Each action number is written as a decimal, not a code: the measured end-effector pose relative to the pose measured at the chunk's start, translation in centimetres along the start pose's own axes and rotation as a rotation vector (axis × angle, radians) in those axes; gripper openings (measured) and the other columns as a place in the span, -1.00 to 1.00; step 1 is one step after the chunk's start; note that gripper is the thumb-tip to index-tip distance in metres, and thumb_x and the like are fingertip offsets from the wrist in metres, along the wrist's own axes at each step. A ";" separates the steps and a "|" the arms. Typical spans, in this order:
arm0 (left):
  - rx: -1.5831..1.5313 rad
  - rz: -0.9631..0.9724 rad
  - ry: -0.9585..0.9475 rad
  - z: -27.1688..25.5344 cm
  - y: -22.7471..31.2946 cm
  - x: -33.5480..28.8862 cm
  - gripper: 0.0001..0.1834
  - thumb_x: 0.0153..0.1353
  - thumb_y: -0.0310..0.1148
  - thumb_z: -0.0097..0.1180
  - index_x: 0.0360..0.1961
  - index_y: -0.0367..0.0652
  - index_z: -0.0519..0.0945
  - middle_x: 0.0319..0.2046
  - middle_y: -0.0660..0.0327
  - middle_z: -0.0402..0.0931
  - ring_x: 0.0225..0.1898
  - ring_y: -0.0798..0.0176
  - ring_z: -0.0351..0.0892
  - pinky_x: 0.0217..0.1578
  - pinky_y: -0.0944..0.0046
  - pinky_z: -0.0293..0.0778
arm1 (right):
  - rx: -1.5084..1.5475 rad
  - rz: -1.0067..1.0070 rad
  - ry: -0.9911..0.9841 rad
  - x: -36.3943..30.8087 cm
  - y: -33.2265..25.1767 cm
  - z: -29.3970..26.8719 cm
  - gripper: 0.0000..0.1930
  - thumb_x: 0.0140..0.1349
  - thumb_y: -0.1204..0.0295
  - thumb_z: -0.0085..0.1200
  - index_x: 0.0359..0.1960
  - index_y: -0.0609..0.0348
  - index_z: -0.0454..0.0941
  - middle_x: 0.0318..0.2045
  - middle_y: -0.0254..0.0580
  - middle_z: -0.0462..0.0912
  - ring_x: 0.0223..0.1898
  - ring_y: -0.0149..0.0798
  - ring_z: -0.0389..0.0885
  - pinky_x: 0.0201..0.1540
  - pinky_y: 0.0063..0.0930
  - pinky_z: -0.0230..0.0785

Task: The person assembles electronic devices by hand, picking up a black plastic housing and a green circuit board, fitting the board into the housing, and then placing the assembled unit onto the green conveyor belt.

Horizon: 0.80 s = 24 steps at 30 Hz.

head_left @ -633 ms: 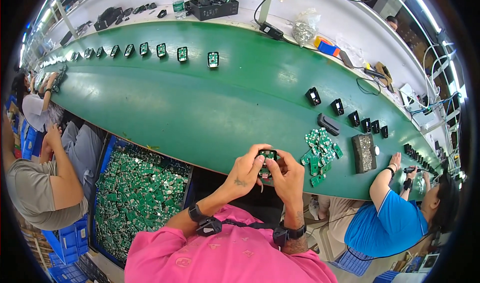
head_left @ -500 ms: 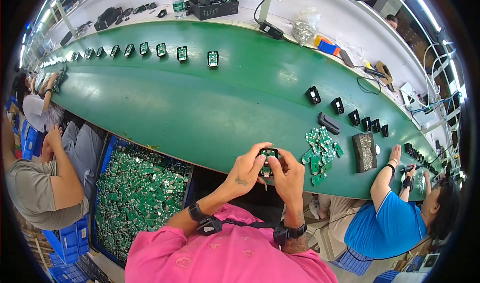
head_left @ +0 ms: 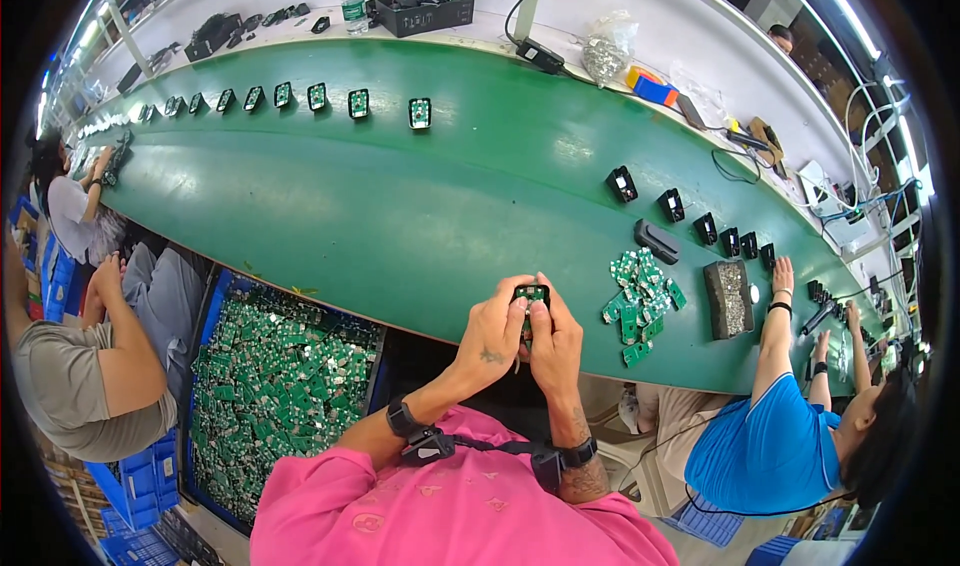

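Note:
Just over the near edge of the green table, my left hand point(head_left: 488, 334) and my right hand point(head_left: 556, 344) together grip a small black plastic housing point(head_left: 545, 291). A green circuit board point(head_left: 530, 294) sits inside it, facing up. Both thumbs press on the board from the near side, and my fingers wrap the housing's sides. My hands hide its lower part. To the right of my hands lies a loose heap of green circuit boards point(head_left: 630, 316). Beyond the heap, black open housings point(head_left: 622, 184) stand in a row.
Housings fitted with boards point(head_left: 420, 114) line the far left. A dark block holding small metal parts point(head_left: 738, 306) and a black oblong piece point(head_left: 657, 242) lie right. A blue-rimmed crate point(head_left: 205, 341) full of boards stands lower left. A co-worker in blue point(head_left: 765, 446) reaches over the table.
My hands and the housing have shifted slightly left, with the right hand drawn in closer to the left. The blue-clad co-worker's near hand has reached farther across the table.

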<state>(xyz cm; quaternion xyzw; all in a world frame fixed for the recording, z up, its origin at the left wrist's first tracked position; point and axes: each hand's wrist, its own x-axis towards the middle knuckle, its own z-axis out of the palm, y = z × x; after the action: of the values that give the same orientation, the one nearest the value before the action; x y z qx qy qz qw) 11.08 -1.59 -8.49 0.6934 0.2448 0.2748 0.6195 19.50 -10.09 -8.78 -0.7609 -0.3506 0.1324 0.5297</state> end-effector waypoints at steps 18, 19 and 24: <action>-0.642 -0.652 -0.062 -8.7 0.7 15.2 -0.81 0.34 -0.43 0.04 -0.09 -0.30 0.48 -0.36 0.11 0.57 -0.62 0.27 0.59 -0.76 0.43 0.47 | -0.163 -0.125 0.038 2.0 6.7 1.8 -0.76 0.32 0.41 0.16 -0.07 0.31 0.62 -0.57 -0.24 0.59 -0.62 -0.41 0.50 -0.52 -0.48 0.35; -0.611 -0.571 -0.085 -8.3 0.4 15.9 -0.79 0.36 -0.42 0.00 -0.04 -0.29 0.48 -0.35 0.10 0.57 -0.63 0.26 0.59 -0.77 0.40 0.45 | -0.167 -0.122 0.046 1.8 6.8 1.7 -0.76 0.32 0.41 0.16 -0.07 0.31 0.62 -0.57 -0.24 0.59 -0.62 -0.41 0.50 -0.52 -0.48 0.35; 0.079 -0.072 0.151 -7.9 -3.0 23.5 -0.70 0.44 -0.36 -0.15 0.10 -0.19 0.47 -0.35 0.09 0.59 -0.69 0.23 0.58 -0.73 0.29 0.45 | -0.294 -0.162 0.079 2.4 5.5 2.7 -0.82 0.26 0.40 0.19 -0.20 0.25 0.64 -0.45 0.01 0.67 -0.47 -0.01 0.66 -0.38 -0.23 0.50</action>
<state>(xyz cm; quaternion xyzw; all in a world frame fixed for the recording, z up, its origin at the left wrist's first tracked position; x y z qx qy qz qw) 22.78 20.44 -9.04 0.6854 0.3260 0.2941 0.5809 21.81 -7.63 -14.44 -0.8041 -0.4051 0.0066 0.4350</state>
